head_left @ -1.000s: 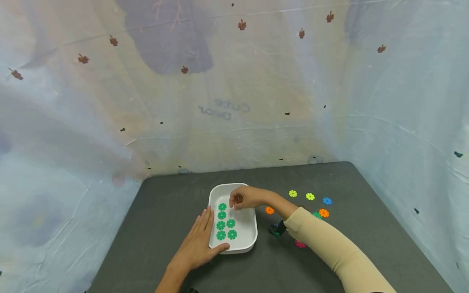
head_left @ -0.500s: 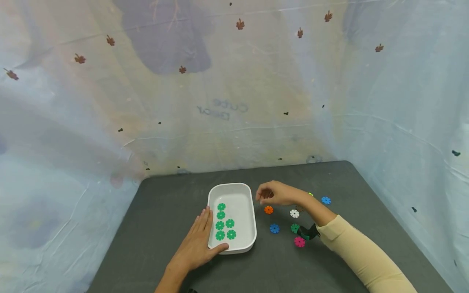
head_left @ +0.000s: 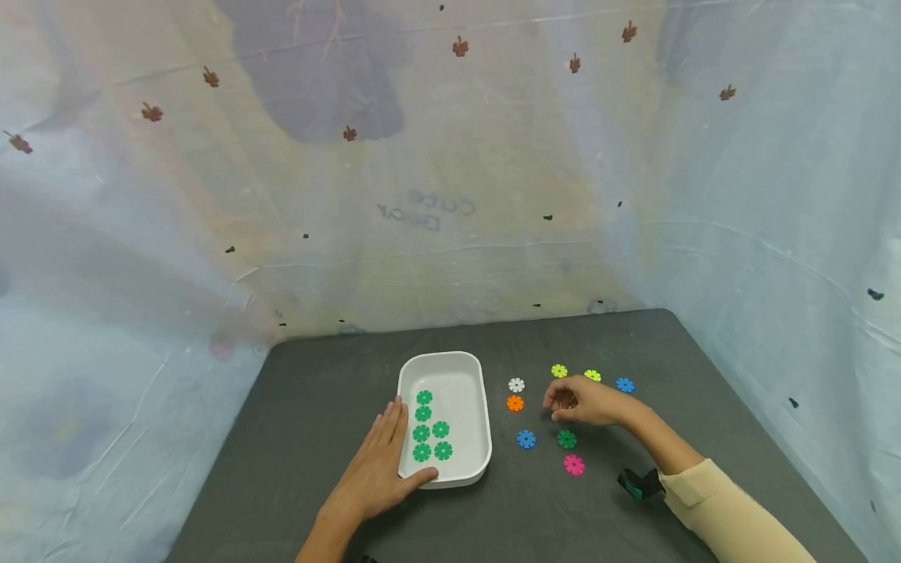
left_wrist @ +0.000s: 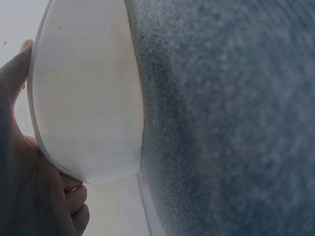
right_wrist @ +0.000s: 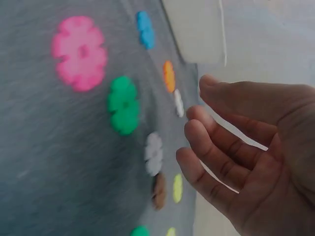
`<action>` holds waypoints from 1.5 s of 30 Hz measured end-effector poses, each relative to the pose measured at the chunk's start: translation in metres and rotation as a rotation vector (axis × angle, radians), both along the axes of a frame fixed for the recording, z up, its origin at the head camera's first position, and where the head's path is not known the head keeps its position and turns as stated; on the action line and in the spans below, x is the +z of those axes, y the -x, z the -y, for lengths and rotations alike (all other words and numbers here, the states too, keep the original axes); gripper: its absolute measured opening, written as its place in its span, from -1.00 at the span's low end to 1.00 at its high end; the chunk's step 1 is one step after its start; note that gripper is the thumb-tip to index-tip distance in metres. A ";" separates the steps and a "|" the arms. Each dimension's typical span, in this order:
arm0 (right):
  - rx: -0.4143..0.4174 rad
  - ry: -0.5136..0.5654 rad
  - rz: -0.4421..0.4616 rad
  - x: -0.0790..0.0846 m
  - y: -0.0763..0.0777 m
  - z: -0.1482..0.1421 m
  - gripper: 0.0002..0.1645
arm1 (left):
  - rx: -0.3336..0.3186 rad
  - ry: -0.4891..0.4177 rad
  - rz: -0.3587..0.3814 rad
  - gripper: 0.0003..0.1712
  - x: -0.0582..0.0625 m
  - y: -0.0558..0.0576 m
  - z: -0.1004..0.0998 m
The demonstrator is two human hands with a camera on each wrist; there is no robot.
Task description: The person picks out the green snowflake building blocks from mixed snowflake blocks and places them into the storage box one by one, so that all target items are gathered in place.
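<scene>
Dark table (head_left: 338, 391) carried one white tray (head_left: 464, 399). Left hand (head_left: 376, 465) lay on the tray's left side, fingers straight, thumb spread over the near rim. Right hand (head_left: 590, 400) hovered right of the tray, fingers loosely bent, thumb apart, had hold of nothing. Six green discs (head_left: 421, 433) inside tray; pink disc (head_left: 574, 464), orange disc (head_left: 515, 403) loose on table. Brown disc (right_wrist: 159, 191) likely near right hand, blurred.

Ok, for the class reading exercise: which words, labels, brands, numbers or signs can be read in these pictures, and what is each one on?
"Cute Bear": faint and mirror-reversed, on the hanging sheet behind the table.
No other text: I can make out none on the white tray or the discs.
</scene>
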State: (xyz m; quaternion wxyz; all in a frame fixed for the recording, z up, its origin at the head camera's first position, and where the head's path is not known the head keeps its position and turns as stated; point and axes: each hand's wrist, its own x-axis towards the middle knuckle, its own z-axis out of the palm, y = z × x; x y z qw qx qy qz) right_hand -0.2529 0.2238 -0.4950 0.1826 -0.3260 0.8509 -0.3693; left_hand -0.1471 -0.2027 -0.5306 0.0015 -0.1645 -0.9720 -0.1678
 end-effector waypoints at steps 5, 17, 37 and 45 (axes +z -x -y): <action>-0.041 -0.042 0.001 -0.016 -0.011 -0.014 -0.85 | 0.000 0.005 0.004 0.46 0.001 -0.001 0.001; -0.086 -0.006 -0.016 -0.030 -0.028 -0.021 -0.67 | 0.004 -0.010 0.005 0.43 0.000 -0.002 0.000; -0.073 0.000 -0.105 -0.022 -0.020 -0.004 -0.87 | 0.000 -0.001 -0.003 0.41 0.002 -0.001 -0.001; -0.065 0.084 -0.127 -0.010 -0.001 0.014 -0.93 | -0.001 0.007 -0.010 0.42 0.002 0.000 0.000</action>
